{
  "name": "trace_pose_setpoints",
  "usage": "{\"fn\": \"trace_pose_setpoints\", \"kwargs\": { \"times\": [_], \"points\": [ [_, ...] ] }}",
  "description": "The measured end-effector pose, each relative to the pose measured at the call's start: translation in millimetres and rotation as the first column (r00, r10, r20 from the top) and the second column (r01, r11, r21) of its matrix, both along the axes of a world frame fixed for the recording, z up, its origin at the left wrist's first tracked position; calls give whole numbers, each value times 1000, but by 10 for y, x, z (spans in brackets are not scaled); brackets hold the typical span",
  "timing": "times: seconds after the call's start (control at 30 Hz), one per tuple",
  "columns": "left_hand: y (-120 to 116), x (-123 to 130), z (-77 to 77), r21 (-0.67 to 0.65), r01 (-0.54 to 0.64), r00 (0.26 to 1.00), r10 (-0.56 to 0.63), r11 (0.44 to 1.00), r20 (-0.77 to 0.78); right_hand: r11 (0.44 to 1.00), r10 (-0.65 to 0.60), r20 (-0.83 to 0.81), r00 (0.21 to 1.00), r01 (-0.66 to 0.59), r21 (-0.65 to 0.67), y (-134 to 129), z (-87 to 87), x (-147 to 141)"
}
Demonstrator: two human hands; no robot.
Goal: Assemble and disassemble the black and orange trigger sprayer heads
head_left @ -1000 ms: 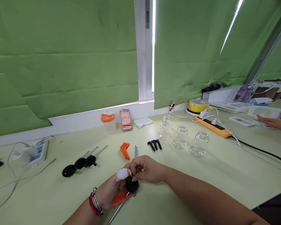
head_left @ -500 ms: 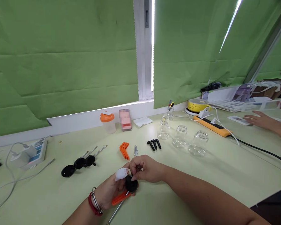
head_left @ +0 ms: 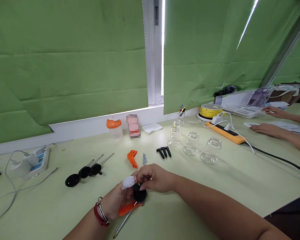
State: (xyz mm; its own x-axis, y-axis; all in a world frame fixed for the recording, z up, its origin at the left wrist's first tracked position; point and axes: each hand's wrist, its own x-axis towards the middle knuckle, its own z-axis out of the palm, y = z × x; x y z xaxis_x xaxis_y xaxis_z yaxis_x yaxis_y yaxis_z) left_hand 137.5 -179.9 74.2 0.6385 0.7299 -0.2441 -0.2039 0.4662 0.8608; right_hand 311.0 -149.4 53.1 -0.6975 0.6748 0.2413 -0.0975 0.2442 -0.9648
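Note:
My left hand (head_left: 117, 196), its thumb wrapped in white, is closed around a black round lid (head_left: 140, 196). An orange handle piece (head_left: 127, 209) and a metal rod (head_left: 122, 226) stick out below the lid towards me. My right hand (head_left: 155, 178) is pinched at the lid's upper edge; whatever small part may be between its fingertips is hidden. Just beyond my hands lie orange bent handles (head_left: 132, 159), thin metal screws (head_left: 144, 159) and black short handles (head_left: 164, 152). To the left rest black lids with metal rods (head_left: 85, 172).
Several glass jars (head_left: 211, 151) stand at the right, near an orange power strip (head_left: 226, 132). An orange-lidded cup (head_left: 114, 129) is by the wall. At left lie a white power strip (head_left: 41, 161) and cables. A co-worker's hands (head_left: 268, 129) work at far right.
My hands keep nearly the same hold on the lid, with only a slight shift. At far right, the co-worker's hands have moved, and the clear tray piece held there is out of sight.

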Motion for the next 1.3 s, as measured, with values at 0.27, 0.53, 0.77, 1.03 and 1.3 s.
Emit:
{"fn": "trace_pose_setpoints", "kwargs": {
  "times": [0.27, 0.53, 0.77, 1.03, 1.3],
  "points": [
    [13, -33, -59, 27, 15, 1000, -15, 1000, 0, 999, -19, 39, 999, 18, 48, -1, -3, 0],
    [5, -9, -31, -12, -4, 999, 4, 1000, 48, 1000, -12, 8, 1000, 12, 8, -7, -16, -7],
    [9, -12, -20, -6, -13, 1000, 13, 1000, 21, 999, -9, 25, 1000, 7, 44, -9, -4, 1],
    [3, 15, 43, 10, 13, 998, -13, 1000, 54, 991, 0, 52, 999, -7, 131, -3, 28, 16],
    [31, -25, -20, -6, 34, 998, -33, 999, 58, 999, -39, 66, 997, 38, 17, -18, 30, -5]
  ]
}}
